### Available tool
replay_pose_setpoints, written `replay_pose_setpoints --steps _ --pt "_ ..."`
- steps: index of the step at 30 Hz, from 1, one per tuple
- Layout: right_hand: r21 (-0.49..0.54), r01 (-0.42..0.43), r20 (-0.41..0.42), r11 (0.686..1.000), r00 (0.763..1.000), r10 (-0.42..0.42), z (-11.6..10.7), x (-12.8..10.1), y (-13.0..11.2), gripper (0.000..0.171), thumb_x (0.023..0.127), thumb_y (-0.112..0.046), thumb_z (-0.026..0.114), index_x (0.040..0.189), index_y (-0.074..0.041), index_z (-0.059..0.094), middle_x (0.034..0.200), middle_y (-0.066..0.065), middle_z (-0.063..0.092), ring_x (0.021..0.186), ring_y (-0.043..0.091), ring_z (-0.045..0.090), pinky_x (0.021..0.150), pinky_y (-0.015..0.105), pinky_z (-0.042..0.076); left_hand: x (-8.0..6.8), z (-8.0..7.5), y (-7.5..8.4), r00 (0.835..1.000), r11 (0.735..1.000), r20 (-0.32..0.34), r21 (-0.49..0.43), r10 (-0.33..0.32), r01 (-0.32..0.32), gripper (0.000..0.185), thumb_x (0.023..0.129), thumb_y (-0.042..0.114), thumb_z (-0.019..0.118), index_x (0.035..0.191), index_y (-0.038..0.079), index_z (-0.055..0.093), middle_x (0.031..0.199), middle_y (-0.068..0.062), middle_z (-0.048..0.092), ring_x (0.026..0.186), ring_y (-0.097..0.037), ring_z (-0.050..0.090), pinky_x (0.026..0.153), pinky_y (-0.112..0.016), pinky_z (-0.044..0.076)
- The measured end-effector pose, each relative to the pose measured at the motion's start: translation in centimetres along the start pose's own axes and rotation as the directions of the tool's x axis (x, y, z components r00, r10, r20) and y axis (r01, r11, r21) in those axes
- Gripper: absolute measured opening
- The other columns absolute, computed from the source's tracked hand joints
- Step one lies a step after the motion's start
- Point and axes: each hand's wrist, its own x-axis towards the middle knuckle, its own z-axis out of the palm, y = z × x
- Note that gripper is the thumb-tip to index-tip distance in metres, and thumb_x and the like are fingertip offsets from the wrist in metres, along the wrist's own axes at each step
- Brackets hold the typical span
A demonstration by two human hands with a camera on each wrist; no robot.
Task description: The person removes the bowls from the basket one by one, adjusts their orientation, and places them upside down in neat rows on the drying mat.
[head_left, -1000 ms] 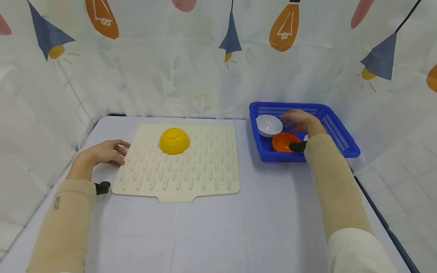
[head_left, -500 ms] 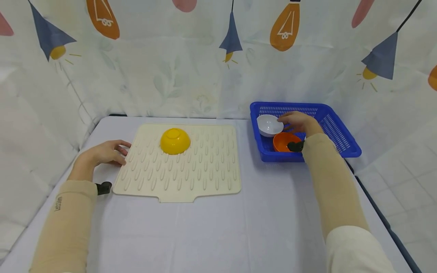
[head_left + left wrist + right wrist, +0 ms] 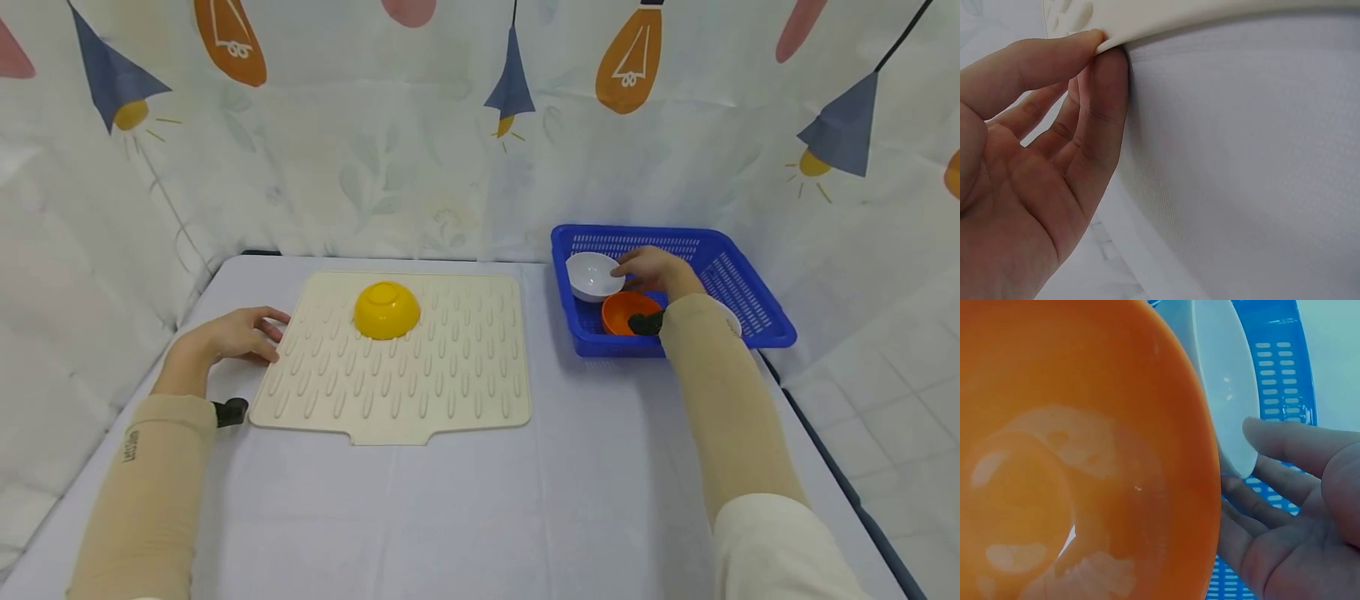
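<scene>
My left hand (image 3: pixel 228 340) pinches the left edge of a cream ribbed drying mat (image 3: pixel 450 375). In the left wrist view the thumb lies over the mat's edge (image 3: pixel 1166 17) and the fingers are under it. An upturned yellow bowl (image 3: pixel 386 311) rests near the mat's far side. On the right, my right hand (image 3: pixel 662 271) reaches into a blue basket (image 3: pixel 759 304) and pinches the rim of a white bowl (image 3: pixel 589 277). The right wrist view has the thumb inside that white bowl (image 3: pixel 1227 387), fingers outside. An orange bowl (image 3: pixel 1116 462) sits close by, partly covering it.
Part of another white bowl (image 3: pixel 731 317) shows in the basket behind the right sleeve (image 3: pixel 720 400). A white cloth covers the table (image 3: pixel 465 517). Behind it hangs a curtain (image 3: pixel 420 183) printed with lamps and bulbs.
My right hand has moved slightly left to the white bowl's rim and closed its thumb and fingers on it. The left hand stays at the mat's edge.
</scene>
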Motion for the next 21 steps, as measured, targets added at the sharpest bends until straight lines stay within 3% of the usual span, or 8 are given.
replay_pose_setpoints --steps 9,21 --pt "0.037 0.014 -0.062 0.999 0.998 -0.012 0.27 0.01 0.4 0.065 0.102 0.001 0.054 0.16 0.001 0.025 0.159 0.031 0.027 0.139 0.048 0.038 0.114 0.053 0.036 0.07 0.14 0.14 1.0 1.0 0.002 -0.009 0.003 -0.003 0.084 0.082 -0.004 0.075 0.15 -0.013 0.026 0.126 -0.029 0.044 0.095 -0.026 0.06 0.079 -0.033 0.056" --pt "0.112 0.044 -0.122 0.993 0.992 -0.03 0.13 -0.51 0.25 0.061 0.102 0.002 0.052 0.159 0.002 0.029 0.157 0.031 0.03 0.134 0.049 0.044 0.108 0.051 0.043 0.13 0.2 0.34 1.0 1.0 -0.009 0.004 0.008 -0.008 0.083 0.08 -0.004 0.076 0.148 -0.014 0.029 0.124 -0.029 0.046 0.092 -0.025 0.061 0.077 -0.032 0.057"
